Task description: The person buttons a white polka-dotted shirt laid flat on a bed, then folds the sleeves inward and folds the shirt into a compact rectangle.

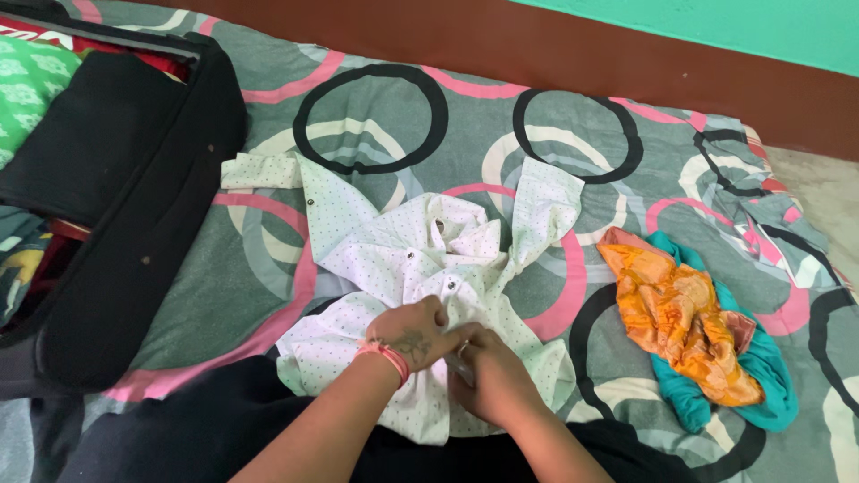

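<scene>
- Far left edge of the bed [573, 98], which has a grey blanket with black, white and pink rings on it: an open black fabric suitcase [116, 206], lid flipped up toward the bed's far left corner. There's green patterned cloth [27, 89] inside, up at the top.
- Just right of the suitcase, about mid-bed and running down to the near edge: a rumpled white shirt with tiny dots and small metal snap buttons [394, 241]. One sleeve stretches out toward the suitcase, another part points toward the far edge. It's lying flat on the blanket, pretty crumpled in the middle.
- Left hand [409, 337], pink band on the wrist, sits on the lower part of the shirt near the near edge, fingers curled in and pinching the fabric by the button strip.
- Right hand [488, 376] is right up against the left one, touching it, fingers bent down and gripping the same bit of shirt. Can't tell if it's got a button or just cloth.
- Further right, near the bed's right edge: a bunched-up orange shiny fabric [680, 313] lying on top of a teal cloth [765, 376], well apart from the shirt.
</scene>
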